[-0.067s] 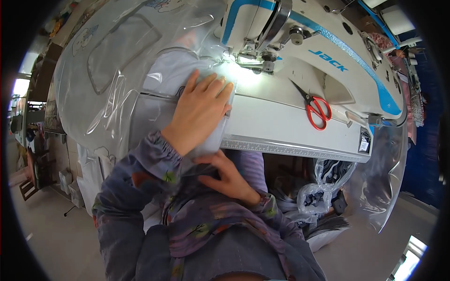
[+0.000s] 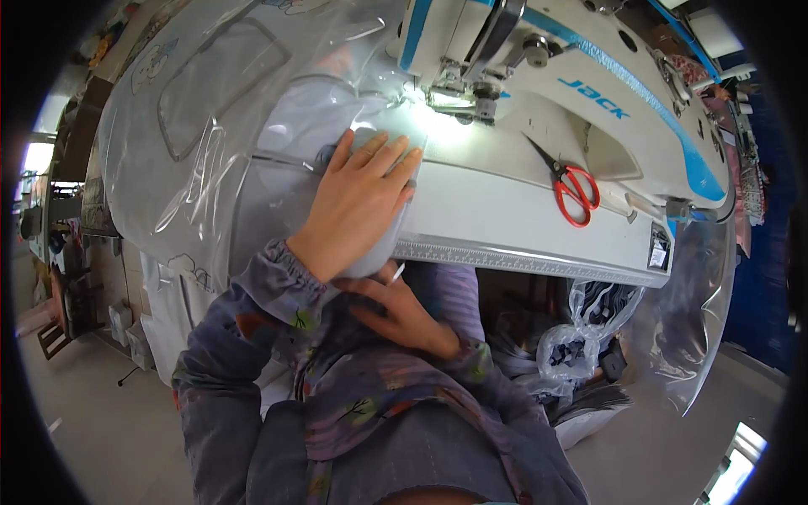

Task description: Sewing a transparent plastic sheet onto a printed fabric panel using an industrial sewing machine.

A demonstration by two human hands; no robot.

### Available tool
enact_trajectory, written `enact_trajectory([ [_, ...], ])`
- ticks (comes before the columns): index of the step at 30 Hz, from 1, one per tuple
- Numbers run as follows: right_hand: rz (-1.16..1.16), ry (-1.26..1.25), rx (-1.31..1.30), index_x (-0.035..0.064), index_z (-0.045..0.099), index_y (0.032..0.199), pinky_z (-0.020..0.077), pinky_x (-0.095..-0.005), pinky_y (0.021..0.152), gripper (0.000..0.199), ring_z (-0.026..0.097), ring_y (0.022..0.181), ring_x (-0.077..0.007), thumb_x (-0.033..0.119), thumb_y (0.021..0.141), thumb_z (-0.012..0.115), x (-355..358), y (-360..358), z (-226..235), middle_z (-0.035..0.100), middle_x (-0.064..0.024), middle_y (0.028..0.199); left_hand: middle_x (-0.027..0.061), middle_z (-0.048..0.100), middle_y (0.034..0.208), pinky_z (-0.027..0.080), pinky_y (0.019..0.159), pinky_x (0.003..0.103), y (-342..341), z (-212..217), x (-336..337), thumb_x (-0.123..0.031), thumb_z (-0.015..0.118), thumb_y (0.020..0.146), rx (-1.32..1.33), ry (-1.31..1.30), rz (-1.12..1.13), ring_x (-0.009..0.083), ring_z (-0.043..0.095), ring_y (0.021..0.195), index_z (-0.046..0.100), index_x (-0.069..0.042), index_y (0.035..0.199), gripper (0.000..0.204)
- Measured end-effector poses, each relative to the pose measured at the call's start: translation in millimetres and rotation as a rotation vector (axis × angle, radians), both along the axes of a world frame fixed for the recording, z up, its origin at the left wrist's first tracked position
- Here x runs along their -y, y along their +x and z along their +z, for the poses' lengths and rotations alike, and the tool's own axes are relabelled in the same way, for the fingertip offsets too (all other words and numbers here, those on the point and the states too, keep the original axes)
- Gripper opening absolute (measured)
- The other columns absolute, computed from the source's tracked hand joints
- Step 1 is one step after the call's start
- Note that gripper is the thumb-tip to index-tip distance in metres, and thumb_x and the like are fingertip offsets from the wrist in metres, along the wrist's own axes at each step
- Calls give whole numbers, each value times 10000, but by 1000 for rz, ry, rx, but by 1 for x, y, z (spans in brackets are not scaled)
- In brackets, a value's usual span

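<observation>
My left hand (image 2: 358,198) lies flat, fingers spread, on a folded piece of grey fabric (image 2: 295,114) under clear plastic sheeting. Its fingertips are a short way in front of the lit needle area of the sewing machine (image 2: 555,80). Below the table's front edge, at the near end of the fabric, is my right hand (image 2: 408,316). Its thumb and forefinger reach left, apart from each other, with their tips close to my left sleeve. A narrow white strip (image 2: 398,272) shows at its upper fingers; whether they grip it is unclear.
Red-handled scissors (image 2: 576,195) lie on the machine bed, blades toward the needle. A ruler strip (image 2: 505,259) runs along the table's front edge. Clear plastic sheeting (image 2: 198,202) with a grey-edged pocket covers the left side. Below the table hangs a plastic bag (image 2: 568,349) holding dark pieces.
My right hand has shifted slightly left and its upper fingers have risen, with the white strip now showing. My left hand stays flat on the fabric.
</observation>
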State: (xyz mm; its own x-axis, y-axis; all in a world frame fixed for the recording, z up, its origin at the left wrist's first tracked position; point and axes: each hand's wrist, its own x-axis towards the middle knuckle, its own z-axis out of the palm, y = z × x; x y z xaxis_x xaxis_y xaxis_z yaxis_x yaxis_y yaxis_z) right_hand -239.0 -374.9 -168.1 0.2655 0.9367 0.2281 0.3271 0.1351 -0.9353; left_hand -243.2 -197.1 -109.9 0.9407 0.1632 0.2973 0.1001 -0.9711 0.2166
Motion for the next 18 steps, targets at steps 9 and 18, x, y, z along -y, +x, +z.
enact_trajectory([
  [9, -92, -373, -407, 39, 489, 1312, 368, -231, 622, 338, 430, 651, -61, 21, 988, 583, 40, 6, 67, 498, -31, 853, 78, 568, 1386, 341, 1165, 508, -13, 5, -24, -225, 652, 939, -60, -145, -193, 291, 535, 1284, 617, -96, 1312, 396],
  [18, -185, -324, -597, 36, 446, 1415, 379, -189, 697, 426, 466, 797, -28, -5, 1003, 544, 28, 26, 55, 524, 18, 920, 81, 601, 1235, 390, 1127, 505, 6, 1, -24, -199, 670, 924, -5, -227, -148, 320, 574, 1168, 660, -96, 1234, 327],
])
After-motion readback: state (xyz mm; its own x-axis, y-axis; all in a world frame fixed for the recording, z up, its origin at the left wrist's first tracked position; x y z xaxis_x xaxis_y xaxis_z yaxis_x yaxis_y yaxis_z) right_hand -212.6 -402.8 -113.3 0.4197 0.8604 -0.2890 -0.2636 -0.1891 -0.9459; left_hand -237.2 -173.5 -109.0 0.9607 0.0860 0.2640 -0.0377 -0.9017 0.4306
